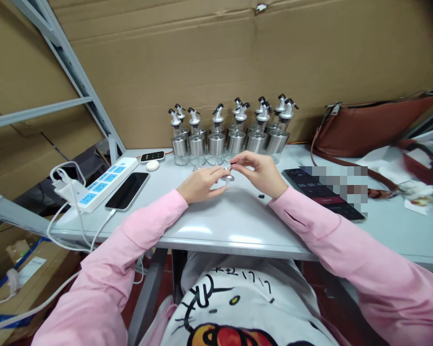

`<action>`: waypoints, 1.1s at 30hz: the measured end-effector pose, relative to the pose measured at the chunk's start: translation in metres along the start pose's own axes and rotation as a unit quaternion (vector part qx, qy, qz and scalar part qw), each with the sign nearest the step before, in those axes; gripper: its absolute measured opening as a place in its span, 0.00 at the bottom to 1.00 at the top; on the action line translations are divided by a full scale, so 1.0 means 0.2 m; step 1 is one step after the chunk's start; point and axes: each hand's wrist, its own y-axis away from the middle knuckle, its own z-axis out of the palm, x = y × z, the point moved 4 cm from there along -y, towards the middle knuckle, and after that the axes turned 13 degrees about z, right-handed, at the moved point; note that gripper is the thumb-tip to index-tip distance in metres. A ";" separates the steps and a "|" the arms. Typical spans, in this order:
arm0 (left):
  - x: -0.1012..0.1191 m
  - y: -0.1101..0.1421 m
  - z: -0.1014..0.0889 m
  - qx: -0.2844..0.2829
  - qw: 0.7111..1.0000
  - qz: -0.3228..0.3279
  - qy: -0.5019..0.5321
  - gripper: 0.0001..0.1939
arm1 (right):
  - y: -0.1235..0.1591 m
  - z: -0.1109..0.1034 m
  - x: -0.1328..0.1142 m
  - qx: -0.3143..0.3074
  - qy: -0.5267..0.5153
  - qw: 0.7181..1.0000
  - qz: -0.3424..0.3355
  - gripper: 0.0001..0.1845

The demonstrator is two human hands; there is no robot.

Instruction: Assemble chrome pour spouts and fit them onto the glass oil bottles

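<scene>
Over the middle of the table, my left hand [203,184] is closed on a silver pour spout [228,177], tilted, with a pale stem below its round collar. My right hand [260,172] pinches at the spout's tip from the other side; a small dark bit shows at the fingertips, too little to name surely. Just beyond both hands stand several glass oil bottles [215,142] with steel sleeves and spouts with black flip caps. A small black piece [261,196] lies on the table beneath my right wrist.
To the left are a white power strip [106,185], a phone [127,191] on a cable, a small black-and-white device [152,156] and a round white object [152,166]. At right lie a dark phone [321,194] running a timer and a brown bag [371,122] with its strap.
</scene>
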 end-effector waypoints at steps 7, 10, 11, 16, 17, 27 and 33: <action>0.01 -0.01 -0.03 0.041 0.999 0.008 -0.024 0.12 | -0.02 -0.03 0.02 0.022 -0.009 1.000 0.015 0.08; 0.01 -0.01 -0.03 0.032 0.999 -0.003 -0.023 0.12 | -0.01 -0.03 0.01 0.020 -0.013 1.000 0.012 0.08; 0.01 -0.01 -0.03 0.030 0.999 -0.006 -0.023 0.12 | -0.01 -0.03 0.00 0.017 -0.013 1.000 0.013 0.08; 0.00 -0.01 -0.03 0.030 0.999 -0.005 -0.031 0.12 | -0.01 -0.03 0.00 0.010 -0.011 1.000 0.017 0.09; 0.00 -0.01 -0.03 0.032 0.999 -0.002 -0.032 0.12 | -0.01 -0.03 0.00 0.010 -0.012 1.000 0.017 0.09; 0.00 0.00 -0.02 0.018 1.000 0.000 -0.018 0.14 | -0.01 -0.03 -0.01 0.015 -0.009 1.000 0.010 0.10; 0.00 -0.01 -0.02 0.021 0.998 0.011 -0.063 0.15 | -0.01 -0.03 -0.02 0.015 0.012 1.000 0.000 0.08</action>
